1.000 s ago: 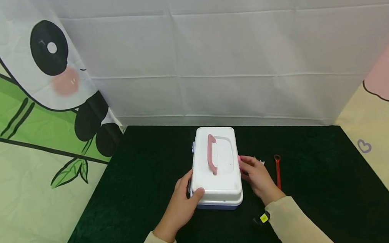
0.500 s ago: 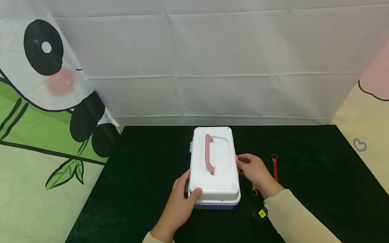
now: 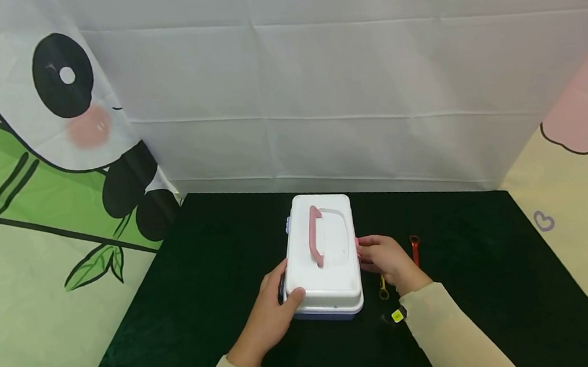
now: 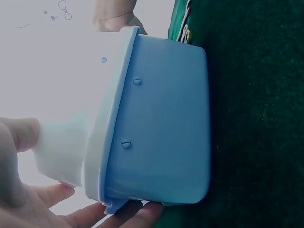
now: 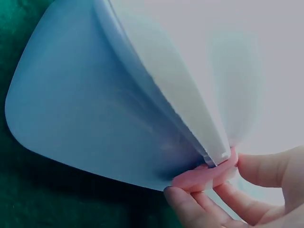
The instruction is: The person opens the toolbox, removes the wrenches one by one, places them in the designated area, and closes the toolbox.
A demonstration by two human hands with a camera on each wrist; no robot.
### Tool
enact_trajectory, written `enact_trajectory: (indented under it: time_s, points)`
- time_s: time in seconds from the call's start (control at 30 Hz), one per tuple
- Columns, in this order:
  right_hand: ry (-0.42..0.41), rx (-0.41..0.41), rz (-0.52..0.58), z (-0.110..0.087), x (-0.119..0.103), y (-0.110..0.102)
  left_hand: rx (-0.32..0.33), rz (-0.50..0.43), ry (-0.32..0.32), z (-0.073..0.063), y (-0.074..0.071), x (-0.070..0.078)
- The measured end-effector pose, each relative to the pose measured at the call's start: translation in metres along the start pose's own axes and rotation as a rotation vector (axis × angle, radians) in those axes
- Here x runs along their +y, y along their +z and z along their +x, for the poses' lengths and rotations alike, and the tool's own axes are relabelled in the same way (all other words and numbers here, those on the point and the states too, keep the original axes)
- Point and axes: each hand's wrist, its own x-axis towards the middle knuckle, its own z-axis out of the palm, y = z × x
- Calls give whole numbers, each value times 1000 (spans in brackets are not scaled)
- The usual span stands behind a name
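Note:
A white-lidded storage box [image 3: 329,284] with a blue base [image 4: 166,118] and a pink carrying handle [image 3: 313,237] stands on the dark green cloth. My left hand [image 3: 268,320] holds its near left corner, thumb on the lid and fingers along the side. On the right side, my right hand [image 3: 392,261] pinches a pink latch [image 5: 202,176] between thumb and fingers. In the right wrist view the latch lies over the rim where lid and base meet. The lid is down, so the inside is hidden.
A red wrench [image 3: 415,248] lies right of the box, partly behind my right hand. Closer in, the ring end of a yellow wrench [image 3: 384,292] shows beneath that hand. A white cloth backdrop [image 3: 317,88] rises behind the table.
My right hand has shifted slightly at the latch, uncovering the yellow wrench's ring end and hiding a pale tool tip. The left hand keeps its hold, and the whole view has slid a little.

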Motion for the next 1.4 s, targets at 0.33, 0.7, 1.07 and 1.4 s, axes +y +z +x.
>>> enact_trajectory:
  time_s: [0.33, 0.7, 1.07, 1.4]
  points:
    - [16, 11, 77, 2, 6, 0, -4, -1, -23, 3, 2, 1]
    - [-31, -4, 90, 2, 16, -3, -2, -2, -28, 5, 4, 2]
    - [-84, -55, 109, 1, 19, -7, 13, 15, -37, 8, 6, 6]
    - [-140, -40, 77, 1, 26, -8, 10, 52, -57, 13, 2, 6]
